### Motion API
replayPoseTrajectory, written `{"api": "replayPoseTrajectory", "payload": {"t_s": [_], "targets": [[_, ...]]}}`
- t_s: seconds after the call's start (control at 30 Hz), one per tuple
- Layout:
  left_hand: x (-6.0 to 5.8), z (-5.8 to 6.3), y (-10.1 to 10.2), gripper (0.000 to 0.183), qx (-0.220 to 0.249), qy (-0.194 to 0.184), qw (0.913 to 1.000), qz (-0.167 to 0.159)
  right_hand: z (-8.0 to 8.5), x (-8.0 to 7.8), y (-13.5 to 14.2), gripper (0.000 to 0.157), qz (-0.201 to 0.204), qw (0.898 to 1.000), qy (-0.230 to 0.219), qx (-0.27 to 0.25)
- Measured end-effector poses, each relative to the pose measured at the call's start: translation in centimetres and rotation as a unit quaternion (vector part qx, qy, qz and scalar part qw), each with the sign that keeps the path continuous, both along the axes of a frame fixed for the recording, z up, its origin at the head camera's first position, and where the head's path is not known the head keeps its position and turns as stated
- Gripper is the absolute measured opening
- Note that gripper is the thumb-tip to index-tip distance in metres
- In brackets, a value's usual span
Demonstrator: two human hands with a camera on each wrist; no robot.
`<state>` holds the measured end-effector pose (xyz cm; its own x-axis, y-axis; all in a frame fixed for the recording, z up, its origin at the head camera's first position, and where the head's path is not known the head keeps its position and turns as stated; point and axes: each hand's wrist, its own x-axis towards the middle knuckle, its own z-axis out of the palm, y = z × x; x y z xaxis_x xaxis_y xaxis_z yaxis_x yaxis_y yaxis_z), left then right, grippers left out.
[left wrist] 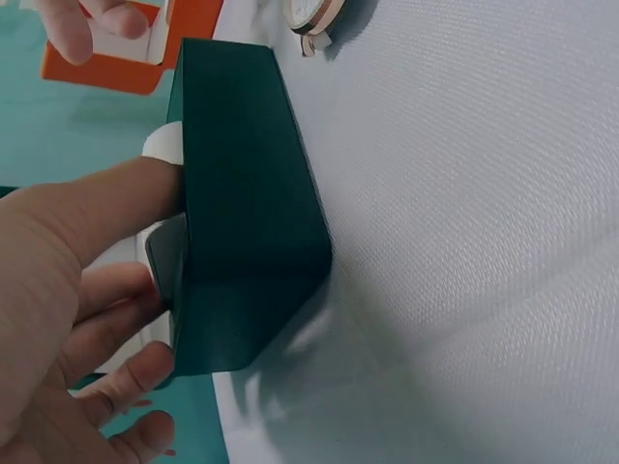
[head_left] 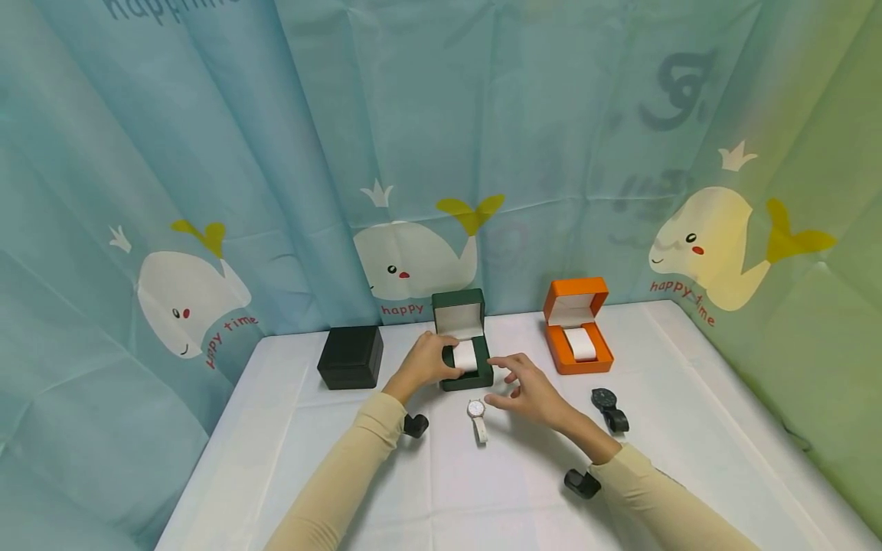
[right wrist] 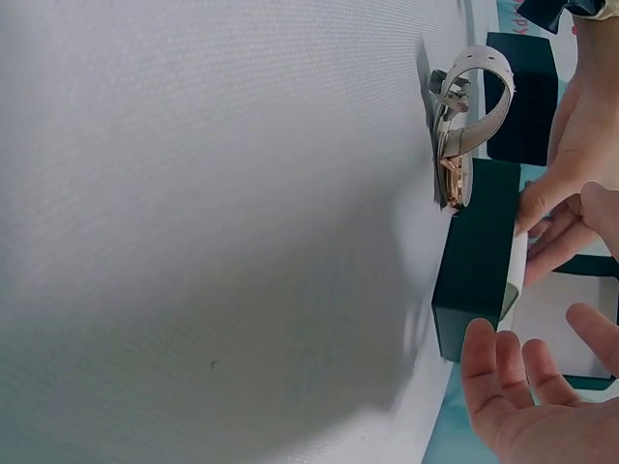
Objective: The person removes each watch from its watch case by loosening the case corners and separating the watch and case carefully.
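Note:
A green watch box (head_left: 467,382) stands with its lid raised, and a white watch cushion (head_left: 466,356) sits inside it. My left hand (head_left: 426,360) reaches in from the left and pinches the cushion between thumb and fingers; in the left wrist view the thumb dips behind the green front wall (left wrist: 242,164). On the other side of the box, my right hand (head_left: 534,390) hovers with fingers spread and nothing held, fingertips close to the box's right edge. Just in front of the box lies a wristwatch with a white strap (head_left: 477,417), its strap curved up in the right wrist view.
At the back right an orange watch box (head_left: 586,367) stands with its lid up and a white cushion inside. A closed black box (head_left: 350,358) is at the left. Right of my right hand lies a black wristwatch (head_left: 606,404). A whale-print curtain (head_left: 551,153) hangs behind the white table.

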<state>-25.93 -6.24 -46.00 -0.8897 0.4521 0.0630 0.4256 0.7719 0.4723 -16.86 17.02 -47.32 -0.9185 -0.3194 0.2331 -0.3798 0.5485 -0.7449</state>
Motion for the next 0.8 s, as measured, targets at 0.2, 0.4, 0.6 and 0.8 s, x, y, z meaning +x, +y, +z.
{"api": "replayPoseTrajectory", "payload": {"t_s": [0.2, 0.4, 0.6, 0.8], "targets": [[-0.1, -0.3, -0.2, 0.055, 0.024, -0.009, 0.9997, 0.003, -0.1, 0.0, 0.0, 0.063, -0.001, 1.000, 0.003, 0.000], [-0.3, -0.9, -0.2, 0.056, 0.042, 0.002, 0.9991, 0.008, -0.2, -0.1, 0.0, 0.063, -0.002, 1.000, -0.001, 0.004], [-0.3, -1.2, -0.1, 0.057, 0.034, 0.014, 0.9992, 0.018, -0.3, -0.1, 0.0, 0.063, -0.001, 1.000, 0.001, 0.006], [0.0, -0.8, 0.4, 0.057, 0.004, 0.039, 0.9986, 0.035, -0.1, -0.2, -0.1, 0.062, -0.001, 1.000, 0.001, 0.005]]}}
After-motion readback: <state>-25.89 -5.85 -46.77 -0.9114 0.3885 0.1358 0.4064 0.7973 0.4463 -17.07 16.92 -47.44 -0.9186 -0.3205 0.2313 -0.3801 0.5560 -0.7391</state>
